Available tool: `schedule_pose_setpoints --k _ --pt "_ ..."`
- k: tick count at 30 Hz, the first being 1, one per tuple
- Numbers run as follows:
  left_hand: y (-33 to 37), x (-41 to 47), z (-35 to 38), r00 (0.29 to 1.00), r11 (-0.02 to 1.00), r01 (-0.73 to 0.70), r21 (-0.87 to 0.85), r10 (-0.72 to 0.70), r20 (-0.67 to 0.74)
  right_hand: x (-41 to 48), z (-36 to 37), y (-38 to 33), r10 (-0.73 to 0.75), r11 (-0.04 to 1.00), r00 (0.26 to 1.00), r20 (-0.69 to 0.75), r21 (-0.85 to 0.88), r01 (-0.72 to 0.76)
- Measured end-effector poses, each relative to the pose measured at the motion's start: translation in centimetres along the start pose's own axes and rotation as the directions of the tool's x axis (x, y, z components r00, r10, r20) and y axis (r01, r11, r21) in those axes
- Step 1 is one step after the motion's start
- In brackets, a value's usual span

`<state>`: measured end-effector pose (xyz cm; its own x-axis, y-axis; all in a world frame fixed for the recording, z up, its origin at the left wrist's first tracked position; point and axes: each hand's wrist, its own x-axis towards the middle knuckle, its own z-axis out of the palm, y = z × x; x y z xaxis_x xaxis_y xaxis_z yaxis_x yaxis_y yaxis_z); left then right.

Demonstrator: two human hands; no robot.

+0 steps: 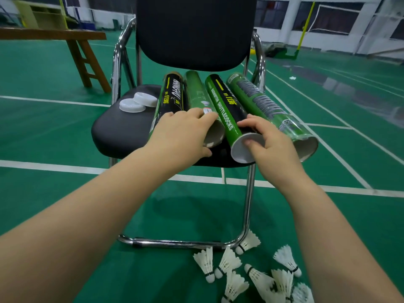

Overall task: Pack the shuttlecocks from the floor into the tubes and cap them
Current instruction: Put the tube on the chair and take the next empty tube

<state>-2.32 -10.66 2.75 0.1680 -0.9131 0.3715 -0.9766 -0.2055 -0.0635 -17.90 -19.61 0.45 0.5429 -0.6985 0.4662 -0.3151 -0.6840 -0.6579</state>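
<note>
At seat (122, 127) edge, left grip (181, 136) clasps plain tube (195, 95); right grip (271, 147) pinches striped tube (227, 108) by its rim; lifting may dislodge tubes (262, 103) outside the grips.

I log: black chair seat (118, 130), mid-frame, carrying four tubes (222, 103) side by side, two white caps (136, 103) at left; green floor (43, 132), lower right: scattered shuttlecocks (229, 261).
</note>
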Motion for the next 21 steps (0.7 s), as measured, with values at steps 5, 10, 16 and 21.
schedule_pose_setpoints --k 5,10,16,21 --pt "0.4 0.3 0.1 0.994 0.995 0.076 0.064 -0.071 -0.078 -0.2 1.1 -0.3 0.009 0.978 0.988 -0.151 -0.204 -0.04" --pt "1.0 2.3 -0.3 0.979 0.966 0.204 0.16 -0.204 -0.019 -1.2 2.8 -1.1 0.046 0.924 0.95 -0.308 -0.348 -0.157" --pt "1.2 3.2 -0.3 0.975 0.961 0.223 0.163 -0.221 -0.036 -1.9 4.3 -2.5 -0.097 0.898 0.905 -0.415 -0.428 -0.1" --pt "1.9 0.9 -2.0 0.951 0.977 0.213 0.031 -0.199 -0.238 -2.2 4.7 -2.9 -0.213 0.869 0.932 -0.292 -0.493 0.043"
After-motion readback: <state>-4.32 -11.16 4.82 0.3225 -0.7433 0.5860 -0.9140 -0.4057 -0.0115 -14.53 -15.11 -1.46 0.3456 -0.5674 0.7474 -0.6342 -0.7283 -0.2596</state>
